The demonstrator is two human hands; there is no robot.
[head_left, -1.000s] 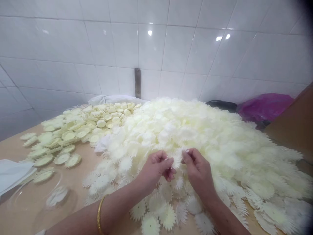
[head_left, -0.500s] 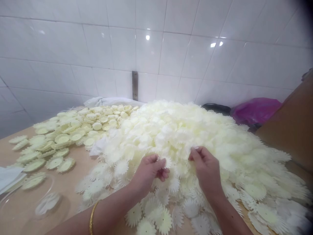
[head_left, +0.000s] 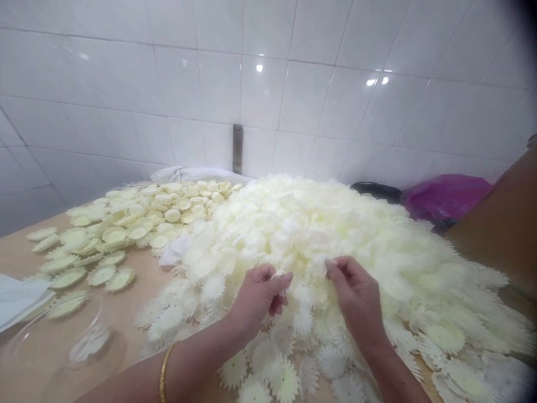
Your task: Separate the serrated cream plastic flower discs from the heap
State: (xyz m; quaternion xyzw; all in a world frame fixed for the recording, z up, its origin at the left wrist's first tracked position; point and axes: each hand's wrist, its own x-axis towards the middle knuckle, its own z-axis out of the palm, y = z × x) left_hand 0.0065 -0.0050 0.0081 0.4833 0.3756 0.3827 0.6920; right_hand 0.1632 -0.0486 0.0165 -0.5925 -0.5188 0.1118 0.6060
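Note:
A big heap of pale cream, toothed petal discs (head_left: 319,229) covers the middle and right of a light brown table (head_left: 126,302). My left hand (head_left: 258,299), with a gold bangle on its wrist, pinches small petal pieces at the heap's near edge. My right hand (head_left: 356,299) is closed in a pinch on petal pieces a short way to the right of it. Both hands rest low over the loose discs at the front.
A flatter spread of yellower discs (head_left: 126,229) lies at the left. A clear plastic lid (head_left: 79,347) and white cloth (head_left: 20,296) sit at the near left. Behind the heap are a magenta plastic bag (head_left: 444,196), a dark bowl (head_left: 375,190) and the white tiled wall.
The two hands, close together a second ago, have drawn apart sideways and stay at the heap's front edge. The view has shifted slightly.

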